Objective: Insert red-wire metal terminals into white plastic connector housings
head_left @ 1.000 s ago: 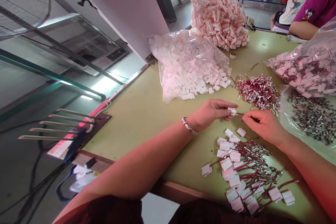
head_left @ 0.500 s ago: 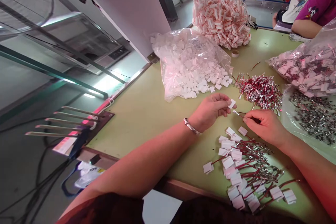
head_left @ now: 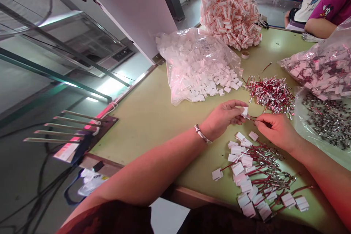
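Observation:
My left hand (head_left: 228,114) pinches a small white plastic connector housing (head_left: 244,110) between thumb and fingers. Just to its right, my right hand (head_left: 274,129) is closed on a short red wire (head_left: 252,119), whose front end meets the lower side of the housing. Whether that end sits inside the housing I cannot tell. Below both hands lies a pile of white housings with wires attached (head_left: 246,175). Beyond my right hand is a heap of loose red wires with metal terminals (head_left: 271,94).
A clear bag of white housings (head_left: 200,62) lies beyond my left hand. Behind it stands a big bundle of pinkish-white parts (head_left: 230,14). Bags of housings (head_left: 323,69) and small metal parts (head_left: 329,120) are at the right. A metal-pronged rack (head_left: 101,128) edges the table; a co-worker's arm (head_left: 319,28) rests far right.
The wire's end, a little apart from the housing before, now meets it. My left hand has shifted slightly right and the housing has turned more upright.

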`<state>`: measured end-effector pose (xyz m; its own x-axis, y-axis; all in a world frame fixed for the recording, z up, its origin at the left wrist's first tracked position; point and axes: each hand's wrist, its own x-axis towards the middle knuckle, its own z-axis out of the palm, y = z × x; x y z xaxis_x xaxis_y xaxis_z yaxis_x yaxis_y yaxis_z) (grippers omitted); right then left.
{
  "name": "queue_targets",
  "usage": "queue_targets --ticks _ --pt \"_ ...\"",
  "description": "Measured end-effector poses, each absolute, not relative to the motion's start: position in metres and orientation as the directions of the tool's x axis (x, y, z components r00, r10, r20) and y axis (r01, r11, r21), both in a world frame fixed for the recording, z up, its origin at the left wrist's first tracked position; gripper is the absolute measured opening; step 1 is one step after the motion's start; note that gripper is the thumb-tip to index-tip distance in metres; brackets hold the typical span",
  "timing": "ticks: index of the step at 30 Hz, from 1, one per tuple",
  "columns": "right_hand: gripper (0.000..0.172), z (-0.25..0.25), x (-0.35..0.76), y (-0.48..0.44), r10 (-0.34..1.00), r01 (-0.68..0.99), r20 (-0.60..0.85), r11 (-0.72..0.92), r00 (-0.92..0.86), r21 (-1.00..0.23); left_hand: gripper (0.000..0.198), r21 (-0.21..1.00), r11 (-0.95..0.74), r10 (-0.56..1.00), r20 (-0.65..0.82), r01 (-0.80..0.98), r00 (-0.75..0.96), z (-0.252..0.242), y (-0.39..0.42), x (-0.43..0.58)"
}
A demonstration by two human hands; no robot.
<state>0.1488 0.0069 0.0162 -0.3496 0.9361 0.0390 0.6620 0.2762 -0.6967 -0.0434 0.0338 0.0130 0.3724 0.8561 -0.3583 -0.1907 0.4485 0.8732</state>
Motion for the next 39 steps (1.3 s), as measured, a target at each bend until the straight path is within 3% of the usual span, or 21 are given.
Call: queue_targets --ticks 4,9,15,19,24,27,29,30,33,36,39 --pt "0.024 0.017 0.15 0.007 0.936 0.675 0.095 0.313 -0.34 -0.669 0.007 0.851 0.47 0.849 -0.364 -0.233 0.383 0.015 0.035 -0.045" --pt "0.024 0.018 0.152 0.008 0.941 0.713 0.134 0.324 -0.31 -0.622 0.022 0.852 0.482 0.822 -0.361 -0.203 0.44 0.016 0.034 -0.048" --pt "0.027 0.02 0.149 0.007 0.899 0.796 0.182 0.437 -0.398 -0.419 0.019 0.94 0.34 0.794 -0.265 -0.037 0.547 0.01 0.037 -0.05" --pt "0.027 0.015 0.15 0.005 0.86 0.734 0.111 0.487 -0.499 -0.473 0.022 0.952 0.305 0.734 -0.235 0.001 0.637 0.007 0.036 -0.049" --pt "0.029 0.007 0.153 0.005 0.856 0.708 0.127 0.49 -0.501 -0.508 0.027 0.96 0.276 0.698 -0.228 0.038 0.679 0.005 0.033 -0.045" --pt "0.027 0.01 0.149 0.003 0.871 0.713 0.09 0.451 -0.483 -0.537 0.032 0.982 0.04 0.734 -0.156 0.187 0.661 0.008 0.039 -0.05" --pt "0.026 0.016 0.146 0.001 0.868 0.692 0.073 0.439 -0.49 -0.572 0.035 0.899 -0.234 0.845 0.0 0.371 0.534 0.01 0.049 -0.059" --pt "0.026 0.019 0.145 0.0 0.851 0.666 0.063 0.452 -0.521 -0.593 0.035 0.802 -0.338 0.898 0.118 0.493 0.424 0.01 0.055 -0.065" --pt "0.025 0.025 0.146 0.0 0.785 0.58 0.056 0.501 -0.616 -0.642 0.023 0.447 -0.356 0.909 0.368 0.821 0.194 0.004 0.076 -0.081" --pt "0.024 0.02 0.154 0.01 0.865 0.699 0.118 0.468 -0.488 -0.54 0.027 0.208 -0.362 0.903 0.32 0.909 0.286 -0.005 0.09 -0.09" --pt "0.019 0.006 0.159 0.022 0.914 0.864 0.129 0.406 -0.385 -0.299 0.029 0.167 -0.442 0.883 0.255 0.881 0.394 -0.01 0.096 -0.092"
